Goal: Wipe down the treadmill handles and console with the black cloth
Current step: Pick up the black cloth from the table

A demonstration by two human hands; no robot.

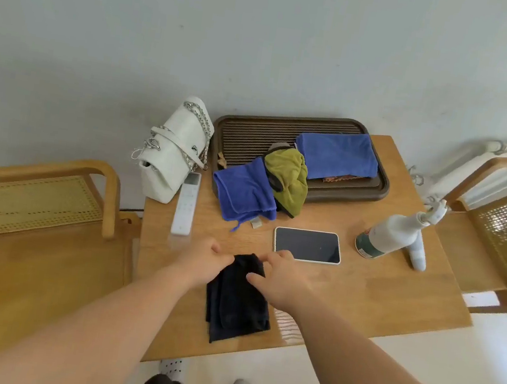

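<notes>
The black cloth [236, 299] — folded, crumpled — lies on the wooden table's [361, 296] near edge.

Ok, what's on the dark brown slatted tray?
On the dark brown slatted tray: a folded blue cloth; an olive-green cloth and a second blue cloth drape over its front rim. A patterned edge shows beneath the folded cloth, the rest covered.

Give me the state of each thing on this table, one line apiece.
black cloth: folded, lying on the table
left hand: grips the black cloth's far end
right hand: grips the black cloth's far end
phone: face up, screen dark
spray bottle: lying on its side
white bag: upright, flap closed
green cloth: crumpled over the tray rim
</notes>
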